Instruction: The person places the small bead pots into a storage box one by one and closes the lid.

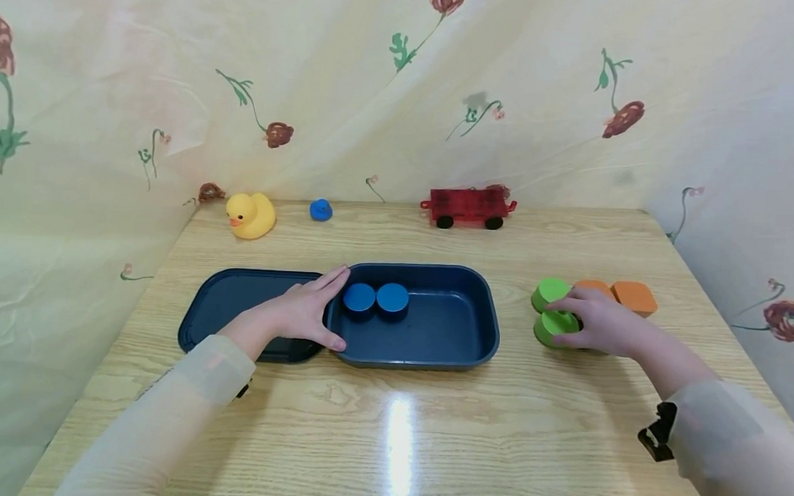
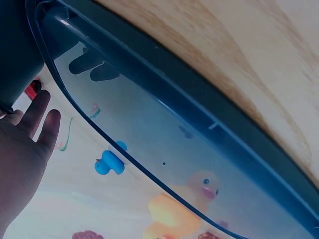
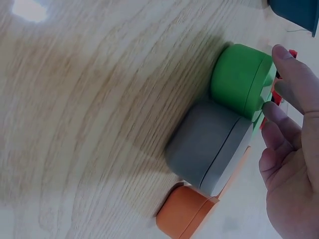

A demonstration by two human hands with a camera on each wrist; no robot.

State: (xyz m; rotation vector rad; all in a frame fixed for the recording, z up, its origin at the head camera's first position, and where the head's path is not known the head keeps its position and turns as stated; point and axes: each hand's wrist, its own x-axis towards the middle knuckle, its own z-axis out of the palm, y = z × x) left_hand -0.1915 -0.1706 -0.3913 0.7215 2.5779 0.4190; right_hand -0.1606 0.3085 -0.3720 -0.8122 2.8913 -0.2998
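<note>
My left hand point(image 1: 306, 311) spreads its fingers and thumb over the left end of a navy rectangular box point(image 1: 424, 365). Two small round blue-topped pots point(image 1: 392, 298) sit in the box's left part. A dark flat lid point(image 1: 232, 299) lies left of the box, under my left wrist. At the right, my right hand point(image 1: 598, 318) hovers with bent fingers over the nearer green round pot point(image 1: 549, 329), fingertips close to its top. A second green pot point(image 1: 551, 290) stands behind it. In the right wrist view a grey pot point(image 3: 207, 144) stands beside the green one.
Two orange pots point(image 1: 633, 296) stand beyond my right hand. Along the table's back edge are a yellow rubber duck point(image 1: 253, 216), a small blue duck point(image 1: 321, 209) and a red toy wagon point(image 1: 468, 207). A flower-patterned cloth point(image 1: 337, 110) hangs behind the table.
</note>
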